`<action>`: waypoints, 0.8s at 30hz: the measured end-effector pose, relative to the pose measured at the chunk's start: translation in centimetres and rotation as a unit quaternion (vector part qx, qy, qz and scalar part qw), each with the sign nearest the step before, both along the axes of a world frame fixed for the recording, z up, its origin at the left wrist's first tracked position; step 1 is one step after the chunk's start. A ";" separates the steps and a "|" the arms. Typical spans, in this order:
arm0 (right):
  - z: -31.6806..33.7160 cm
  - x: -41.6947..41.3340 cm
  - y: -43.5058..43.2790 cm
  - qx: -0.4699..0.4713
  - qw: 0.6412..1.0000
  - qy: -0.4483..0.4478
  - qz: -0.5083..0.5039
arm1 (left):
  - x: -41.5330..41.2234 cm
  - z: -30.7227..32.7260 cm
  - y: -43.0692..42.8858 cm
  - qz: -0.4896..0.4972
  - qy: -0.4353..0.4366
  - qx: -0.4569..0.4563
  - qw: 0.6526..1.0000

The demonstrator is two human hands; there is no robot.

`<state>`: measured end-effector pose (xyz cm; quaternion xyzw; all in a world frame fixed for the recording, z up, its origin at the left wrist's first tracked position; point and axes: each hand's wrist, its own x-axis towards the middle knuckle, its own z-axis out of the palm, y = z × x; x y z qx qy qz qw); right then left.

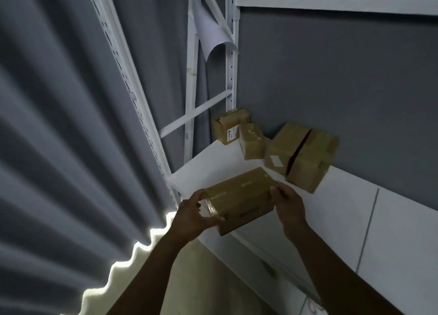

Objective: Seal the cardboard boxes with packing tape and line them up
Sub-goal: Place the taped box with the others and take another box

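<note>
Box [239, 196], taped along its top, is held at the front edge of the white shelf [213, 163]; contact with the shelf cannot be confirmed. Left hand [196, 213] grips the box's left end, fingers curled round it. Right hand [288, 205] grips its right end. Beyond the box to the right stands a large box [301, 156], with a dark slit across its top. Straight beyond the box sits a small box [252, 140], and behind that a corner box [231, 125]. All three stand against the grey wall [331, 78]. Left of the box hangs a curtain [59, 125].
</note>
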<state>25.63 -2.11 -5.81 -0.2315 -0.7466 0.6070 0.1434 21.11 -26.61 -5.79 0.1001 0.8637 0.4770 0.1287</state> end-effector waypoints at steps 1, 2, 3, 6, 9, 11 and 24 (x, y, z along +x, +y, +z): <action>0.1 -0.8 -0.2 -0.003 1.000 0.002 -0.001 | -1.0 -0.1 0.0 0.001 -0.001 0.007 1.000; 0.3 -1.7 -0.3 -0.007 1.000 0.005 -0.002 | -1.9 -0.2 0.1 0.003 -0.005 0.019 1.000; 0.5 -2.7 -0.4 -0.014 1.000 0.009 -0.004 | -2.9 -0.4 0.3 0.003 -0.011 0.035 0.999; 0.2 -6.2 -0.4 -0.026 0.999 0.026 0.020 | -6.5 -1.2 1.2 -0.008 -0.038 0.092 0.995; -0.3 -10.4 -0.1 -0.063 0.997 0.020 0.045 | -10.8 -2.1 1.7 -0.002 -0.050 0.119 0.992; -0.5 -13.4 0.2 -0.077 0.995 0.012 0.064 | -13.6 -2.4 1.7 0.007 -0.047 0.124 0.991; -1.9 -26.9 0.8 0.010 0.989 -0.134 0.055 | -25.9 -4.4 3.6 0.050 -0.024 0.101 0.993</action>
